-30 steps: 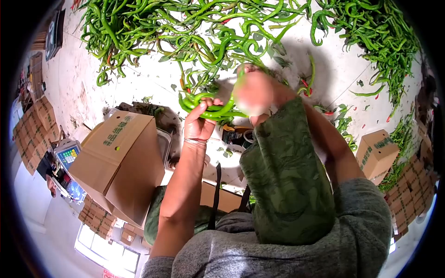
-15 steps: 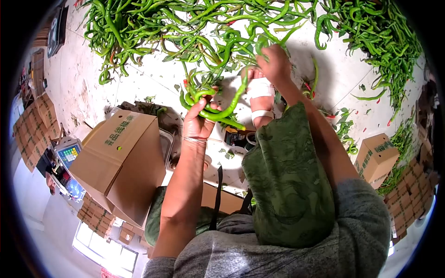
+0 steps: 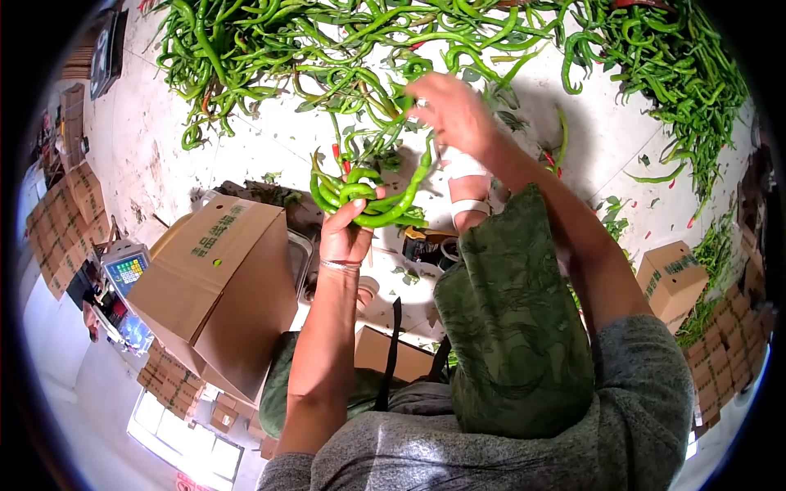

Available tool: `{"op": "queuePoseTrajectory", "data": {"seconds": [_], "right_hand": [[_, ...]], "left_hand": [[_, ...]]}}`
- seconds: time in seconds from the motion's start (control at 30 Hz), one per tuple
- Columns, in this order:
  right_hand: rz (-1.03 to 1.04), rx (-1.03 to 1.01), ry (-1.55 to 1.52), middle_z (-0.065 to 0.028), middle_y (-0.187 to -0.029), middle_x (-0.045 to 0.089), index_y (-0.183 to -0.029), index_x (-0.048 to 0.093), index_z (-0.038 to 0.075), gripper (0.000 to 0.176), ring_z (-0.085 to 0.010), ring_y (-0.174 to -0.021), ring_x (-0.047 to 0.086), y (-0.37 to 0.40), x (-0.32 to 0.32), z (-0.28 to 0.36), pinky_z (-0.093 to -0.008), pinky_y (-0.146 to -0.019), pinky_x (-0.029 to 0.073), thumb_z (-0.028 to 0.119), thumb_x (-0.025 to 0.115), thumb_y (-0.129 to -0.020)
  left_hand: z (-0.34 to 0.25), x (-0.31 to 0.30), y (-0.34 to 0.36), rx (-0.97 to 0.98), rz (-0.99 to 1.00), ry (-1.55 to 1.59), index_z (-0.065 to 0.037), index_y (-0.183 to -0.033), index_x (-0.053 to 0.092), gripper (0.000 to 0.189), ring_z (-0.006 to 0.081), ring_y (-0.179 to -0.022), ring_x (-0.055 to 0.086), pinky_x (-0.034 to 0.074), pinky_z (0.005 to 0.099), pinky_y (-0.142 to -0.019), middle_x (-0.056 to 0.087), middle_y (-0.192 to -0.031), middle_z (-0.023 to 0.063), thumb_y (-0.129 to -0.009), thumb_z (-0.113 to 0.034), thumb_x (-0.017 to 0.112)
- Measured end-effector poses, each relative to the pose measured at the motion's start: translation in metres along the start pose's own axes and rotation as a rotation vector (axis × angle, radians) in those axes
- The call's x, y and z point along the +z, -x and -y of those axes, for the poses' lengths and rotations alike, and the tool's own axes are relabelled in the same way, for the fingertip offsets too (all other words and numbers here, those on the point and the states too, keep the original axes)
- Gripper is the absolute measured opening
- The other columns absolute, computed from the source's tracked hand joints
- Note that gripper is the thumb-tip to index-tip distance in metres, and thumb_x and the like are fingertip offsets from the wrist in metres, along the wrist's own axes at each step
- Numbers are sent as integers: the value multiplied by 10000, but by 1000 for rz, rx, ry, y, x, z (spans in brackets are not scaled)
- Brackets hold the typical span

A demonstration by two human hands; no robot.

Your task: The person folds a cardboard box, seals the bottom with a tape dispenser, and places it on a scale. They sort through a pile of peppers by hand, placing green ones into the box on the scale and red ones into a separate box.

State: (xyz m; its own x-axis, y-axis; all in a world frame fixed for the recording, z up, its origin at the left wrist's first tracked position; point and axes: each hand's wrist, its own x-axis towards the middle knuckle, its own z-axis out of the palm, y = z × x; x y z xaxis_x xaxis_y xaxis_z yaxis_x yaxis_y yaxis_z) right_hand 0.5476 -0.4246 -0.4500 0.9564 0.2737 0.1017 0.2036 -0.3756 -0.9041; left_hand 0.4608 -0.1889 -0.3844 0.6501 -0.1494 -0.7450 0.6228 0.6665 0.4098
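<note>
Several long, curled green chili peppers (image 3: pixel 401 204) are gathered in my left hand (image 3: pixel 345 233), its thumb pressed over them and its palm turned up. One pepper arcs up and out to the right of the bunch. My right hand (image 3: pixel 454 114) is smeared by motion just in front of the chili pile (image 3: pixel 344 49), fingers pointing left; I cannot tell whether a pepper is in them. Green peppers and leaves overlap its fingertips in this view. A red chili (image 3: pixel 344 159) shows just above the left hand's bunch.
A large cardboard box (image 3: pixel 221 270) stands at the left, near a scale with a keypad (image 3: pixel 125 270). A second chili heap (image 3: pixel 671 74) lies at the far right, above a smaller box (image 3: pixel 671 278). Leaves and stray peppers litter the white floor (image 3: pixel 254 151).
My right hand has moved left, toward the left hand's side, and is now blurred. My left hand keeps its bunch of peppers, and the bunch looks fuller on its left side.
</note>
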Motion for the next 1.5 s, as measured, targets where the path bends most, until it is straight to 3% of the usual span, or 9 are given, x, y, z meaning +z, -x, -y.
{"op": "queuePoseTrajectory", "data": {"seconds": [0.1, 0.33, 0.5, 0.77, 1.0, 1.13, 1.27, 1.37, 1.5], "right_hand": [[-59, -1, 617, -91, -902, 528, -1014, 560, 93, 289, -264, -901, 495, -25, 19, -51, -386, -768, 418, 88, 612, -729], [-247, -13, 230, -113, -861, 482, -937, 525, 91, 232, -309, -771, 525, 6, -1, -10, -409, -658, 447, 91, 616, -724], [127, 13, -45, -143, -871, 474, -847, 533, -7, 386, -273, -770, 530, 45, 13, 42, -342, -641, 456, 364, 587, -756], [168, -209, -292, -85, -861, 534, -931, 520, 59, 202, -244, -762, 593, 33, 6, 80, -346, -640, 488, 126, 626, -772], [-282, -81, 492, -122, -1122, 552, -1015, 615, 72, 297, -316, -1011, 513, -28, -39, -28, -415, -878, 416, 97, 642, -721], [121, 168, 677, -97, -1277, 415, -1138, 580, 185, 434, -297, -1112, 443, -53, -65, -72, -416, -959, 372, 7, 564, -742], [424, 215, 788, -87, -1240, 423, -1124, 583, 177, 457, -288, -1149, 412, -56, -54, -82, -401, -978, 366, -57, 492, -742], [417, 168, 754, -93, -1219, 424, -1108, 585, 166, 422, -284, -1149, 407, -54, -52, -88, -395, -975, 372, -38, 476, -755], [424, 108, 742, -103, -1192, 432, -1080, 582, 142, 336, -280, -1140, 415, -51, -56, -93, -365, -947, 386, 33, 487, -777]], "left_hand": [[-10, 0, -1, 8, 76, 10, -36, -1190, 481, 464, 250, -833, 593, 479, 402, -824, 601, -946, 117, -739, 5, 581], [-6, 12, -5, -177, 75, 12, -1, -1164, 486, 399, 264, -840, 609, 503, 422, -821, 588, -1010, 165, -776, -28, 578], [6, 20, -9, -170, 158, 20, 36, -1201, 459, 481, 256, -1047, 540, 483, 386, -877, 545, -1140, 150, -752, -77, 588], [-22, 51, 6, -129, 170, 168, -35, -1179, 480, 471, 276, -1036, 524, 488, 401, -854, 501, -1201, 144, -728, -52, 615], [-199, 68, 160, 971, -85, -631, -101, -1178, 510, 515, 295, -1076, 515, 444, 441, -931, 511, -1183, 158, -725, -259, 693], [-322, 20, 298, 1409, -297, -929, 18, -1263, 433, 506, 242, -1090, 512, 425, 354, -936, 496, -1228, 145, -812, -149, 593], [-334, -65, 334, 963, -813, -1052, 26, -1280, 404, 502, 204, -1045, 544, 430, 314, -913, 527, -1191, 126, -814, -76, 561], [-311, -145, 326, 534, -761, -965, 30, -1257, 412, 458, 221, -987, 572, 455, 307, -877, 548, -1145, 126, -835, -76, 554], [-255, -93, 276, -156, -676, -1047, -26, -1176, 529, 353, 191, -893, 602, 496, 352, -818, 618, -984, 72, -851, -157, 572]]}}
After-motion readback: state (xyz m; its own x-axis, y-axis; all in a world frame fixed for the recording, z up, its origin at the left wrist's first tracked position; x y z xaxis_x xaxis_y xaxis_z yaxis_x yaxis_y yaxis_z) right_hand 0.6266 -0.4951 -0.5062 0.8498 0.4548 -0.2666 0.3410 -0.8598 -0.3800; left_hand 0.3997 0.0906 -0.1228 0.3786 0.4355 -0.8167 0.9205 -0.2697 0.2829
